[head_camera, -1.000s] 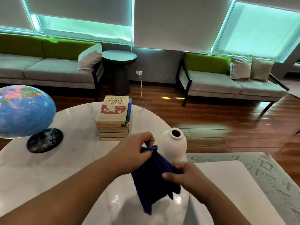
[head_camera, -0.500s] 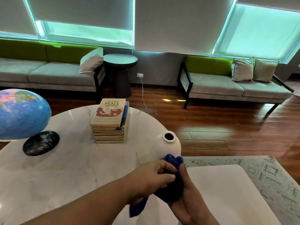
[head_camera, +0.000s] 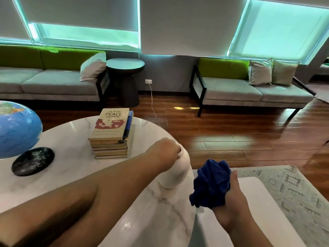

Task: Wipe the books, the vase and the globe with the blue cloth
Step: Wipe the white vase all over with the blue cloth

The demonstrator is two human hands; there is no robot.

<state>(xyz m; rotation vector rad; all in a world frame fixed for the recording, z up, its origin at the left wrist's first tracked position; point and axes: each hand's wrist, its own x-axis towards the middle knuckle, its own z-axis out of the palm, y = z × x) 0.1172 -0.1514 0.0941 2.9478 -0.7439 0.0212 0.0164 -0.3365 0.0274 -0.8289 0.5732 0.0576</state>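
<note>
Head view, from the left edge: the globe point(head_camera: 17, 129) is a glossy blue sphere with green and orange land patches near its top, cut off by the frame. It hangs over a round black base point(head_camera: 33, 161) with pale mottling, which sits on the white marble table point(head_camera: 71, 175).

Further right, toward the table's far side, the books point(head_camera: 111, 138) form a neat stack of paperbacks with yellowed page edges facing the camera. The top one has a cream cover with a dark red band and the words "Filipino Peace Women"; a blue cover shows along the stack's right side.

Next comes the left hand point(head_camera: 165, 153), reaching across the table, its fingers curled over the top of the vase point(head_camera: 176, 172) and gripping it at the mouth, so that only a sliver of the dark opening shows. The vase is matt off-white with a rounded body, standing near the table's right edge and leaning a little to the right.

Just beside the vase, apart from it, the blue cloth point(head_camera: 211, 184) is a deep royal blue, crumpled into a ball with one corner hanging down. The right hand point(head_camera: 233, 205) clutches it from below and behind, thumb up along its right side.

A pale patterned rug point(head_camera: 293, 189) lies at the far right.
</note>
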